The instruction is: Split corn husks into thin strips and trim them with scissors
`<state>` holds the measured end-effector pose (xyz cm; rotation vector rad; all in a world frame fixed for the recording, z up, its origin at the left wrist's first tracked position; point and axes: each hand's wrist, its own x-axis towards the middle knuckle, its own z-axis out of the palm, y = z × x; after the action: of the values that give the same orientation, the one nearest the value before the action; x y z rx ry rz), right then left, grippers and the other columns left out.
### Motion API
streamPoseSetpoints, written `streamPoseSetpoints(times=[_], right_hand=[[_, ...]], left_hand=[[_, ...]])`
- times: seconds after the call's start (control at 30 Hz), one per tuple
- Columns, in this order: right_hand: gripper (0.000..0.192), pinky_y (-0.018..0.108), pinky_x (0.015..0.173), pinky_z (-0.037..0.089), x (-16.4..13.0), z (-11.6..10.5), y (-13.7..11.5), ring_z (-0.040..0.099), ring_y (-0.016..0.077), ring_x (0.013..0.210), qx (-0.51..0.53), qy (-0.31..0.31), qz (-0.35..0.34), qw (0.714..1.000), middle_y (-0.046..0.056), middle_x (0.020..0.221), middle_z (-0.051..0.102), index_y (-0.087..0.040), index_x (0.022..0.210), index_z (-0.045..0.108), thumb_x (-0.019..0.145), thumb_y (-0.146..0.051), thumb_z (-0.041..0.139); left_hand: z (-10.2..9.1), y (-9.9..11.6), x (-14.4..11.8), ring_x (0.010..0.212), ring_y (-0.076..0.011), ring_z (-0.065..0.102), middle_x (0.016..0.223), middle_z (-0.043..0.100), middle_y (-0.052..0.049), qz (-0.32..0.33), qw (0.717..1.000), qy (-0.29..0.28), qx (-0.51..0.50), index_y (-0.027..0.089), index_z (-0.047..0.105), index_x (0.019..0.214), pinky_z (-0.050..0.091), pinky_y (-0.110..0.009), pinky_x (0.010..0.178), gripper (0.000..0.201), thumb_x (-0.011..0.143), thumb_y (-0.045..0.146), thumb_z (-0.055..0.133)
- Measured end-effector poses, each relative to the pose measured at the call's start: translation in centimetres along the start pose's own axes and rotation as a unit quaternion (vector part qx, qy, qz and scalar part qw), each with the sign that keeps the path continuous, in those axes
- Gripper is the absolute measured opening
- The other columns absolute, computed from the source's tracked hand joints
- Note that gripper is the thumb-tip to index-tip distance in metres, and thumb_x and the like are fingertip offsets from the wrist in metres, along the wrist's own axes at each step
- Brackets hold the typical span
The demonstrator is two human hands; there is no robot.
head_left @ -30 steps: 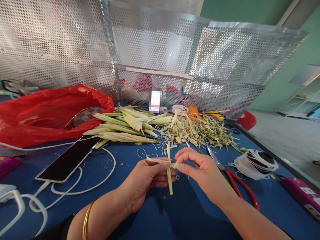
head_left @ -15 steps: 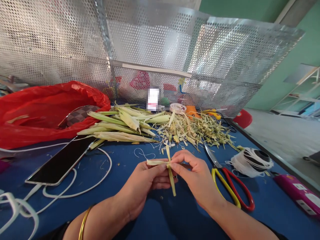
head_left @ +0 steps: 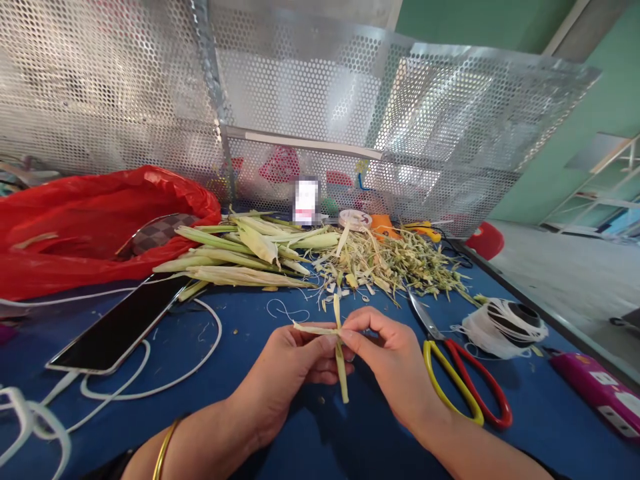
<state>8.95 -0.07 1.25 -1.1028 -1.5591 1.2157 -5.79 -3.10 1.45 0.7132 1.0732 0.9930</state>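
Note:
Pale green corn husk strips (head_left: 342,373) cross each other between my two hands, low over the blue table. My left hand (head_left: 295,360) pinches them at the crossing, its thumb on top and its other fingers curled beneath. From the other side, the thumb and index finger of my right hand (head_left: 387,353) close on the same crossing. One strip points left over my left hand; another runs away from me and back toward me. Beyond lies a pile of whole corn husks (head_left: 245,253), with a heap of shredded husk bits (head_left: 400,263) to its right.
Scissors (head_left: 453,367) with yellow and red handles lie to the right, near a spool of white thread (head_left: 505,327) and a purple power strip (head_left: 595,387). At left are a black-screened phone (head_left: 120,323), its white cable and a red plastic bag (head_left: 100,233). A perforated metal screen (head_left: 300,87) stands behind.
Both hands keep their pinch on the crossed strips. The near end of the upright strip has shifted slightly left and toward me. The view has tilted a little.

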Motion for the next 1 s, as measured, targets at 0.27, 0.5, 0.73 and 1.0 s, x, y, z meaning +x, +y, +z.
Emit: streamPoseSetpoints(times=[0.27,0.5,0.73,1.0], right_hand=[[0.023,0.037,0.088,0.046,0.6,-1.8,-0.3,0.057,0.0208,0.1,-0.244,-0.02,-0.273,0.93,0.007,0.105,0.061,-0.023,0.1,0.063,0.082,-0.012,0.053],[0.022,0.042,0.102,0.029,0.5,-1.6,-0.7,0.06,0.0159,0.091,-0.418,-0.085,-0.453,0.782,0.002,0.09,0.065,-0.021,0.089,0.063,0.084,-0.005,0.049],[0.012,0.031,0.078,0.045,0.3,-1.0,0.4,0.06,0.0171,0.085,-0.243,0.017,-0.305,0.92,0.004,0.089,0.062,-0.021,0.076,0.06,0.083,-0.012,0.056],[0.013,0.025,0.074,0.046,0.1,-0.7,-0.2,0.061,0.0153,0.078,-0.102,-0.042,-0.091,0.99,0.0,0.081,0.066,-0.02,0.069,0.056,0.081,-0.018,0.057]], left_hand=[[-0.2,0.7,0.2,0.069,-0.0159,0.068,0.078,0.073,-0.01,0.016,0.999,0.039,-0.022,0.012,0.071,0.095,0.05,-0.023,0.066,0.031,0.075,0.035,0.067],[-0.3,0.5,0.4,0.07,-0.0148,0.065,0.076,0.072,-0.007,0.035,0.997,0.052,-0.031,0.012,0.071,0.095,0.049,-0.025,0.069,0.035,0.068,0.035,0.072],[0.0,0.4,0.1,0.072,-0.0183,0.068,0.074,0.073,-0.008,0.042,0.996,0.031,0.069,0.013,0.071,0.09,0.048,-0.027,0.069,0.03,0.071,0.035,0.067],[-0.4,0.2,0.5,0.06,-0.0142,0.06,0.059,0.066,-0.002,0.05,0.989,-0.007,0.138,0.014,0.072,0.078,0.044,-0.026,0.064,0.019,0.074,0.031,0.062]])
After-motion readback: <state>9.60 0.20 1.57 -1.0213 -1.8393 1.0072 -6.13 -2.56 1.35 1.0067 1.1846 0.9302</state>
